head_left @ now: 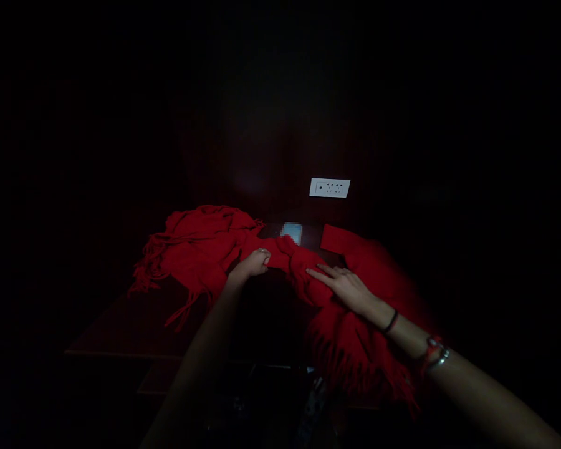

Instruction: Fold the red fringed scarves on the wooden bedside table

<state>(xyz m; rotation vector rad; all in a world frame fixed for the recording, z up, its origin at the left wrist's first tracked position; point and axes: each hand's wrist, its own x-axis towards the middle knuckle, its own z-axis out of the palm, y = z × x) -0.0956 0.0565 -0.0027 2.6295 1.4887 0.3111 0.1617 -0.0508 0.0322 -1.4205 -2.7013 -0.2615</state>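
Observation:
Red fringed scarf (201,240) cloth lies across a dark table, bunched at the left and joined by a narrow stretch in the middle to more red cloth at the right. Whether it is one piece or two I cannot tell. My left hand (252,264) is closed on the narrow middle stretch, its fingers curled round the fabric. Lying on the cloth to the right is my right hand (346,287), palm down with fingers stretched out. Fringe hangs over the table's front edge below the right hand.
The room is very dark, with light only around the middle. A white wall socket (330,188) sits behind the table (121,327). A small pale blurred object (292,232) is behind the cloth. Below the front edge, dim shapes are hard to make out.

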